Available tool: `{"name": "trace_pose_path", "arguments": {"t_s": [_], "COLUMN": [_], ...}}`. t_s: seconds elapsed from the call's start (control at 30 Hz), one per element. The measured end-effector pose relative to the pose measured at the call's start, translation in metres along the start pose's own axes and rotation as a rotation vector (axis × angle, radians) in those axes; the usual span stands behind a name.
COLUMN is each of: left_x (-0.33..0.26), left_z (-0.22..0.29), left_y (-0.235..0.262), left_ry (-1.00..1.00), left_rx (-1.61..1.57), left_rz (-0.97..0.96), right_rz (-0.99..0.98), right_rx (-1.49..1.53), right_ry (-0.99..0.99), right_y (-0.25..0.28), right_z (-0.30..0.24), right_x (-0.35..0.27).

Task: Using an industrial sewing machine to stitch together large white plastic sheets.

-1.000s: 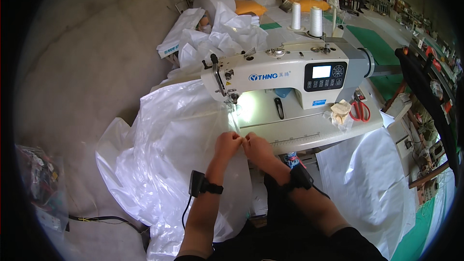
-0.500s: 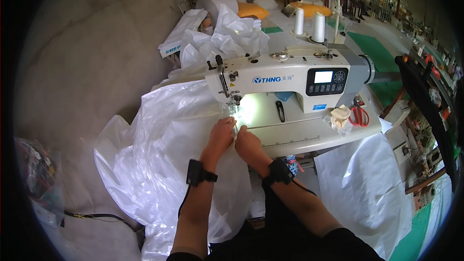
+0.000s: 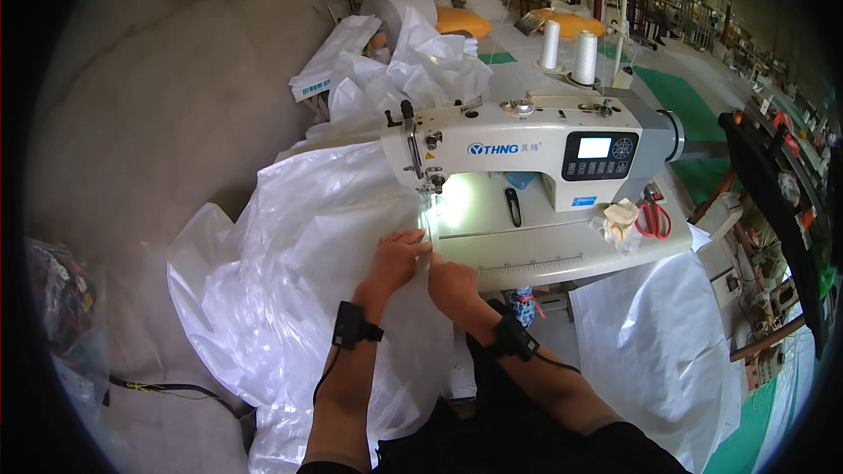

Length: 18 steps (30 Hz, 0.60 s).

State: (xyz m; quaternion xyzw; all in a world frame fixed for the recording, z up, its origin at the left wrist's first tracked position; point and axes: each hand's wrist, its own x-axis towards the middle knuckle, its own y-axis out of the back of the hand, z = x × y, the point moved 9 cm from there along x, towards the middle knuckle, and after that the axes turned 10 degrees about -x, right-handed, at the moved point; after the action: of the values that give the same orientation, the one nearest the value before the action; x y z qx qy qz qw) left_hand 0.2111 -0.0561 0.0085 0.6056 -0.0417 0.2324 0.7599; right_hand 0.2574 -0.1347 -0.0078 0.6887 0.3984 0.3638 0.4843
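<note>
A large, glossy white plastic sheet (image 3: 290, 246) is draped over the left of the sewing machine (image 3: 527, 136), its right edge running up under the lit needle area. On the sheet near that edge, just in front of the needle, my left hand (image 3: 399, 259) lies with its fingers stretched to the right. My right hand (image 3: 453, 285) is closed on the sheet's edge, slightly nearer to me, its fingertips partly hidden. Both hands are close together at the front of the machine bed.
On the machine bed are black thread snips (image 3: 512, 207), red-handled scissors (image 3: 654, 219) and a crumpled cream scrap (image 3: 621, 218). Two white thread cones (image 3: 584, 58) stand behind. Another white sheet (image 3: 654, 333) hangs at the right. More white material (image 3: 430, 57) is heaped beyond the machine.
Both hands have moved back toward me along the sheet's edge, away from the needle. My left fingers have stretched out over the sheet. The view has shifted slightly.
</note>
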Motion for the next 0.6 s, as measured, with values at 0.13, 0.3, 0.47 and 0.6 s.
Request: {"name": "trace_pose_path", "arguments": {"t_s": [0.13, 0.3, 0.47, 0.6], "left_x": [-0.015, -0.064, -0.062, -0.034], "left_z": [-0.026, -0.073, -0.111, -0.126], "left_y": [0.009, 0.044, 0.037, 0.034], "left_ry": [0.175, 0.574, 0.625, 0.663], "left_rx": [-0.108, 0.229, 0.165, 0.167], "left_rz": [-0.091, 0.178, 0.079, 0.019], "right_rz": [-0.011, 0.033, 0.003, 0.006], "right_rx": [-0.011, 0.018, 0.006, 0.009], "right_ry": [-0.015, 0.005, -0.026, -0.065], "right_y": [-0.006, -0.005, -0.013, -0.013], "right_z": [0.003, 0.001, -0.001, 0.004], "right_x": [0.01, 0.028, 0.049, 0.056]}}
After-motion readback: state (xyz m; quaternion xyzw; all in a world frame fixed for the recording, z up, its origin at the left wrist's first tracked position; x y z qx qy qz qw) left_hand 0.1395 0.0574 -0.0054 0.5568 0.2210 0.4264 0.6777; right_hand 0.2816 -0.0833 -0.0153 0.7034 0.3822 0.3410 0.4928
